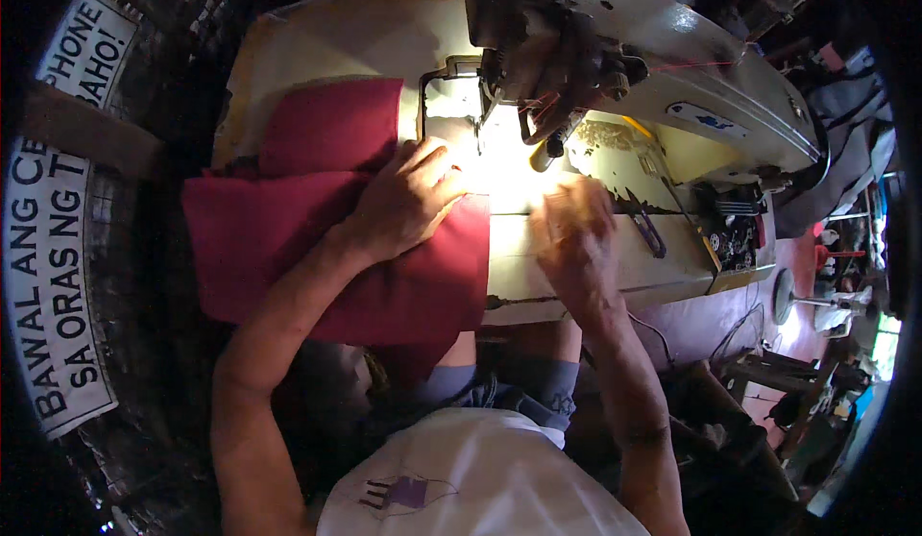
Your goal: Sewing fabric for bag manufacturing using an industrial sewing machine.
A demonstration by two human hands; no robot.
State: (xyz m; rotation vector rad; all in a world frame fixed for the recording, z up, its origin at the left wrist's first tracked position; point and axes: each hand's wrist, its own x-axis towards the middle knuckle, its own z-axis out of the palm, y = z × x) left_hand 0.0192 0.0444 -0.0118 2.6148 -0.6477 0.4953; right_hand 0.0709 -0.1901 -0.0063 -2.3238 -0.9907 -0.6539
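Beneath the sewing machine's head [552,65], a bright lamp washes out the needle area. A piece of dark red fabric [288,238] lies over the left part of the table and hangs past its front edge. Behind it sits a smaller red fabric piece [331,123]. My left hand [413,195] rests on the red fabric by its right side, fingers bent and closed on the cloth near the glare. My right hand [576,224] is over the table, right of the fabric, smeared by motion and glare; whether it holds anything does not show.
Thread snips [648,227] lie on the table right of my right hand. A tray of bobbins and small parts [735,238] is set at the table's right end. The machine arm [682,46] spans the back right. Signs [53,286] hang at the left; a fan [786,291] stands far right.
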